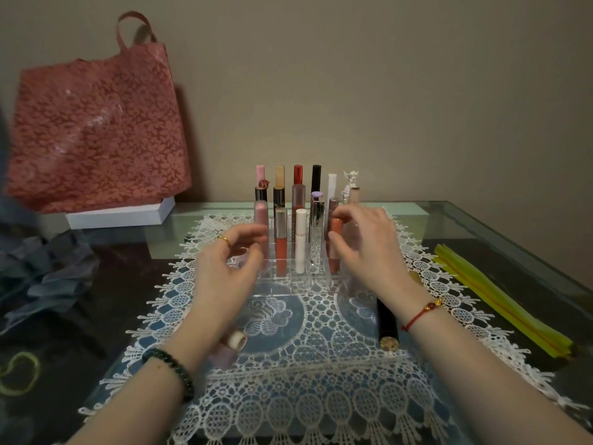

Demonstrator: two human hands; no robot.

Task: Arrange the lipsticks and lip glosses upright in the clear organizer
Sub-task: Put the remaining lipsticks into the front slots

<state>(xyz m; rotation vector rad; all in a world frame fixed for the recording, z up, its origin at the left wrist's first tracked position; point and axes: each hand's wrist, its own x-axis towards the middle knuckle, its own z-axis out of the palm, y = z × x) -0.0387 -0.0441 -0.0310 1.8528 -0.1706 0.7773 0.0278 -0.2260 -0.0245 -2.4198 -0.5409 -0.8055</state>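
My right hand [362,242] pinches the coral gloss [336,228]. Best to lower it straight into its clear organizer [288,285] slot without knocking neighbours. Left hand [231,255] is blurred, so I cannot tell its grip.

I see the clear organizer [290,285] standing square to me, most of its cells filled with upright tubes. Its back row [298,175] runs pink, amber, red, black and white, and nearer me stand an orange gloss [281,252], a white tube [300,242] and a coral gloss [335,229] towards the right. Two pieces lie flat before it: a black tube [387,319] at right, gold end towards me, and a pink tube [224,351] at left, partly hidden.
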